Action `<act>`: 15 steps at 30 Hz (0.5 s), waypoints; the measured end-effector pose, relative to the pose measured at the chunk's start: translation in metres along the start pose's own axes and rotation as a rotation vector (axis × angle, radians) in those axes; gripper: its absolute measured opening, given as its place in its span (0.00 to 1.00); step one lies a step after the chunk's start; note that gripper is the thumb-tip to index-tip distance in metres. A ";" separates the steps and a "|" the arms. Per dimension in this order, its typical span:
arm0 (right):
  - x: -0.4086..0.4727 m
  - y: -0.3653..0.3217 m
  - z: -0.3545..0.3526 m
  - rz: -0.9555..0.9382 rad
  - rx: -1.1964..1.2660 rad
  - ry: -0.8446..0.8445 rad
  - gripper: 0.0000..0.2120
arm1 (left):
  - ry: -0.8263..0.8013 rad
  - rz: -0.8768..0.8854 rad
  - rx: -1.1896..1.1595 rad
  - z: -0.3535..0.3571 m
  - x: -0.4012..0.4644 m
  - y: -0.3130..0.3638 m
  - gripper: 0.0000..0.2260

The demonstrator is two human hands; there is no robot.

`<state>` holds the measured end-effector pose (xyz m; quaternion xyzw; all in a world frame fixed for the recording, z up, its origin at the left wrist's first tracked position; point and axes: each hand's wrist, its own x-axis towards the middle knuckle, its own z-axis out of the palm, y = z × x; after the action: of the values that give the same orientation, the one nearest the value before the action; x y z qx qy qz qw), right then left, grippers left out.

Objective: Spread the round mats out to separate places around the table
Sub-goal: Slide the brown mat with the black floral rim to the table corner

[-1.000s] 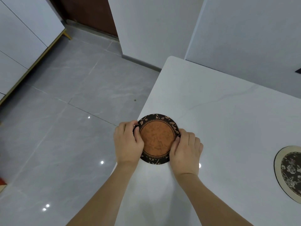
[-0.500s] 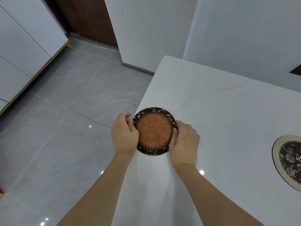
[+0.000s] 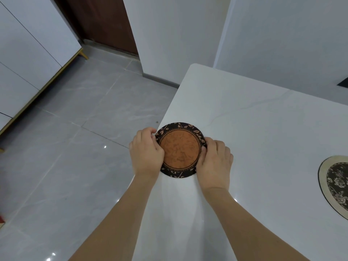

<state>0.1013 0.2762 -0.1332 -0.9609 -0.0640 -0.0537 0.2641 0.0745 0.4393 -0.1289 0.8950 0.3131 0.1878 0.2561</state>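
Observation:
A round mat (image 3: 180, 148) with an orange-brown middle and a black leaf-patterned border lies flat near the left edge of the white table (image 3: 263, 129). My left hand (image 3: 146, 153) grips its left rim, fingers curled over the table's edge. My right hand (image 3: 214, 162) presses on its right rim with the thumb on the border. A second round mat (image 3: 335, 183), cream-rimmed with a dark floral middle, lies at the right edge of the view and is partly cut off.
Grey tiled floor (image 3: 75, 147) drops away left of the table. White cabinets (image 3: 28, 53) stand at far left, a dark wooden door (image 3: 105, 23) at the back, and white walls (image 3: 282, 34) behind the table.
Both hands have slid the orange mat slightly farther from me along the table's left edge. My left fingers have curled tighter around its rim.

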 end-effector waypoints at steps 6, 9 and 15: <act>-0.003 -0.001 -0.019 0.070 0.092 -0.007 0.18 | -0.011 0.002 -0.024 -0.014 -0.008 0.010 0.14; -0.008 0.028 -0.051 0.137 0.103 0.045 0.18 | 0.053 0.097 0.102 -0.020 -0.014 0.021 0.14; -0.021 0.134 -0.140 0.192 -0.086 0.100 0.17 | -0.052 0.426 0.117 0.014 -0.050 0.118 0.13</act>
<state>0.0910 0.0875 -0.0833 -0.9691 0.0439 -0.0789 0.2296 0.0996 0.3221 -0.0804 0.9588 0.1209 0.1961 0.1663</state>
